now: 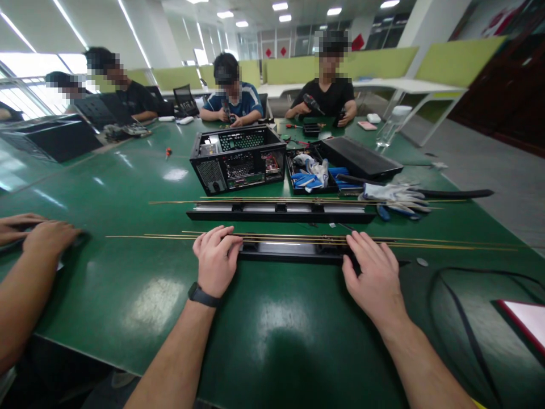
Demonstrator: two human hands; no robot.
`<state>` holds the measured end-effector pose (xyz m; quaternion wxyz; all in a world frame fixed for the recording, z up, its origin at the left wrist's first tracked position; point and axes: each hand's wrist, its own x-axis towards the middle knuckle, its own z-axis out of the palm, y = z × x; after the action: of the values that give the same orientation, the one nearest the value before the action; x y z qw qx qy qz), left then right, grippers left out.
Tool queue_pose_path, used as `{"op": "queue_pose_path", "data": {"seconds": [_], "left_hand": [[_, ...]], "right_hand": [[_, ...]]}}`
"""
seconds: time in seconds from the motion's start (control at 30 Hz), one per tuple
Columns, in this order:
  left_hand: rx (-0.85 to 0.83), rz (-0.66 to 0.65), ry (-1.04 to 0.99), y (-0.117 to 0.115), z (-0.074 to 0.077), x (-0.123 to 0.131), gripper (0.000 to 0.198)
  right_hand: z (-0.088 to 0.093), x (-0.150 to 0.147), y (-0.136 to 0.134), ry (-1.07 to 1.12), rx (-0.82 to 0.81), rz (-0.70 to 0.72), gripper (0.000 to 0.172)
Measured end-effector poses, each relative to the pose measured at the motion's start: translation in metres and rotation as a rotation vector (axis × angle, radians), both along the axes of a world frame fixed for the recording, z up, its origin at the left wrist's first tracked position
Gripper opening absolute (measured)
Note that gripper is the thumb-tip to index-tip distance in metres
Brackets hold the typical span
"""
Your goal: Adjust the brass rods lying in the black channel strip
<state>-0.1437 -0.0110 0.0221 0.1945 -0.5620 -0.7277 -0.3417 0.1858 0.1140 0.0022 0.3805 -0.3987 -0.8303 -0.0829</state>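
Note:
A long black channel (293, 257) with a silvery inner strip lies crosswise on the green table, with several thin brass-coloured rods (430, 245) along its top. My left hand (217, 258), with a dark wristband, grips the channel's left end, thumb in front and fingers over the rods. At its right end, my right hand (372, 272) holds it the same way, fingertips on the rods and thumb at the near edge. Just behind lies a second black channel (281, 216), also with thin rods over it.
An open computer case (238, 162) stands behind the channels. Right of it are a tray of gloves (309, 173), a black panel (361, 158), more gloves (395, 199) and a bottle (392, 126). Another person's hands (46, 236) are at left; a cable (464, 318) lies right.

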Motion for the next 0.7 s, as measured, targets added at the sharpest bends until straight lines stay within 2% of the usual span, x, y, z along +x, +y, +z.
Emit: {"op": "queue_pose_path", "data": {"seconds": [0.2,0.4,0.6,0.7], "left_hand": [[0.005,0.076,-0.005,-0.004,0.000,-0.011,0.005],[-0.028,-0.005,-0.008,0.000,0.000,0.000,0.009],[-0.013,0.131,-0.025,-0.005,0.000,-0.017,0.007],[0.001,0.092,-0.024,-0.005,0.001,-0.012,0.001]], "right_hand": [[-0.001,0.001,0.000,0.006,-0.003,0.004,0.047],[-0.002,0.000,0.001,0.009,0.014,0.002,0.048],[-0.001,-0.001,0.000,-0.014,0.004,-0.010,0.045],[0.000,-0.002,0.000,-0.009,0.017,-0.009,0.045]]}}
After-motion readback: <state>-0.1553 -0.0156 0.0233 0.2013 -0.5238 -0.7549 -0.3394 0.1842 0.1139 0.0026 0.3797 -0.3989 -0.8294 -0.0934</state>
